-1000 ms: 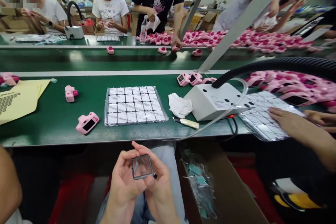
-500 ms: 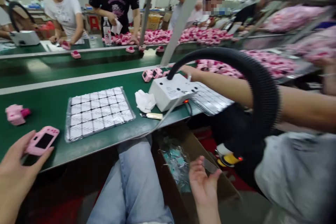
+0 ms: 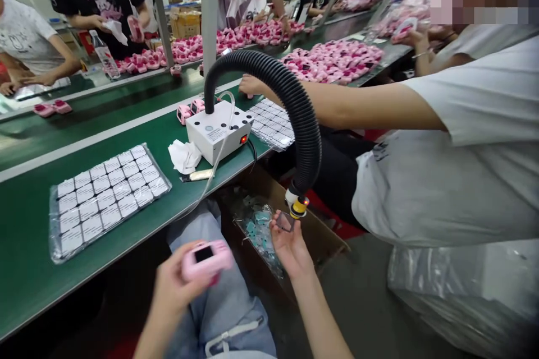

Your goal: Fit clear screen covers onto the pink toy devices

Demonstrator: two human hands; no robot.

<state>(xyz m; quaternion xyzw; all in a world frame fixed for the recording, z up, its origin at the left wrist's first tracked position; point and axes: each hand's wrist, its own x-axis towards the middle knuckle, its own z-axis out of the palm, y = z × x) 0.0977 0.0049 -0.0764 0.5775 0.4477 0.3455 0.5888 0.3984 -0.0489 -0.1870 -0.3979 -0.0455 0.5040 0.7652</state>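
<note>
Lifted off the bench [image 3: 25, 269] since half a second ago: pink toy camera [image 3: 206, 258], now over the lap, left hand [image 3: 177, 286] grip closed around it. Raised too: right hand [image 3: 290, 244], fingers pinching a small square lens panel [image 3: 285, 221] just under the black hose's nozzle [image 3: 298, 206].

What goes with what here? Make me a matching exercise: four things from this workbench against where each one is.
Things:
1. pink toy camera
2. small clear lens
3. black hose
4. sheet of labels

Places:
A. flat on the green bench
B. in the left hand
C. arching from the white box
D. in the right hand

Pairs: 1-B, 2-D, 3-C, 4-A
</note>
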